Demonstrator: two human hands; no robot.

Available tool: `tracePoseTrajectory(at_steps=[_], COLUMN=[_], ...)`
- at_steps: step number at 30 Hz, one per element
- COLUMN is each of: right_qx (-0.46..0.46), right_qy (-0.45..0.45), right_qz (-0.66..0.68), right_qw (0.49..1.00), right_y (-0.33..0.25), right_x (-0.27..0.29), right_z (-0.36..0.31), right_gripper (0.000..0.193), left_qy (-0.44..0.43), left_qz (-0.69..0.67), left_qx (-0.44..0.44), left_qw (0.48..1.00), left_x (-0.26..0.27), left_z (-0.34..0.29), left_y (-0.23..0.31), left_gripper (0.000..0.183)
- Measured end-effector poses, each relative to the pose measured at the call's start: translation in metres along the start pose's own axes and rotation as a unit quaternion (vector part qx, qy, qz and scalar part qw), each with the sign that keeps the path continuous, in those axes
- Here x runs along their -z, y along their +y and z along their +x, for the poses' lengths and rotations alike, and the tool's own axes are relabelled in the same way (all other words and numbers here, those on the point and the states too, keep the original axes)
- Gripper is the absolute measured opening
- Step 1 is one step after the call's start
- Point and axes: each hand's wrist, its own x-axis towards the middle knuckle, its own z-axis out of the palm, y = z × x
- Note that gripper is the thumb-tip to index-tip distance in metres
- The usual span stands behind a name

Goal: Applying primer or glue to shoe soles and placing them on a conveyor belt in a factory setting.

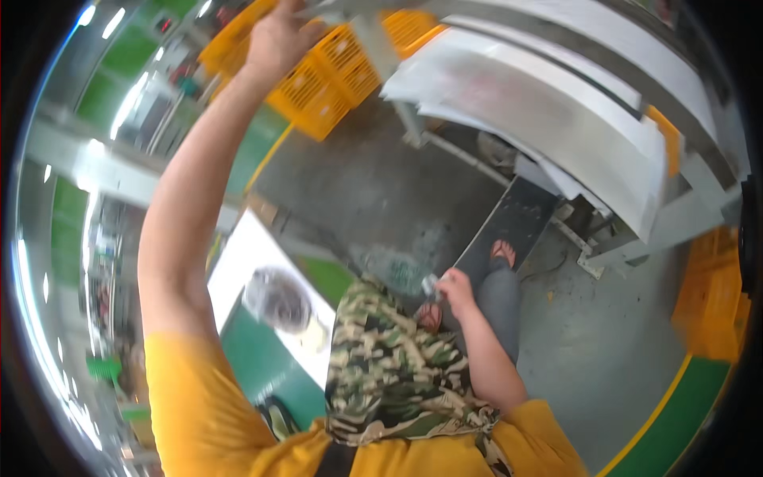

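Raised far forward, my left hand [277, 41] is at the end of a grey metal bar [350, 8] at the top edge. It looks closed round the bar's end, with the thumb sticking out to the right; some fingertips are cut off or hidden. Low in front of my camouflage apron [397, 362], my right hand [455, 292] is closed on a small greyish-white object [430, 285], too blurred to name. Ahead to the right, a metal rack [703, 187] carries large whitish sheets [524, 87] that sag at their edges.
Yellow plastic crates [322, 87] stand ahead-left, and another orange crate [710, 294] is at the right. At my left is a white and green table [254, 350] bearing a clear bag with dark contents [276, 300]. My foot [503, 252] rests on a dark low plank [517, 219].
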Motion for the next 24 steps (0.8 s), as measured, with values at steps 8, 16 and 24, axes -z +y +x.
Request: tracePoseTrajectory(at_steps=[8,16,24], right_qx=[-0.088,-0.138,-0.1], right_qy=[-0.022,-0.014,-0.047], right_qz=[0.036,-0.053,-0.156], right_qw=[0.995,0.989,0.981], right_y=[0.007,-0.001,-0.022], right_x=[-0.008,0.013,-0.063], right_z=[-0.026,-0.009,0.0], right_gripper=[0.01,0.014,0.016], left_qy=[-0.284,-0.3,-0.251], left_qz=[0.015,0.148,0.089], left_qx=[0.383,0.757,0.817], left_qw=[0.879,0.561,0.512], left_x=[0.131,0.254,0.211], left_z=[-0.487,-0.902,-0.982], left_y=[-0.022,0.048,0.094], left_gripper=[0.047,0.063,0.083])
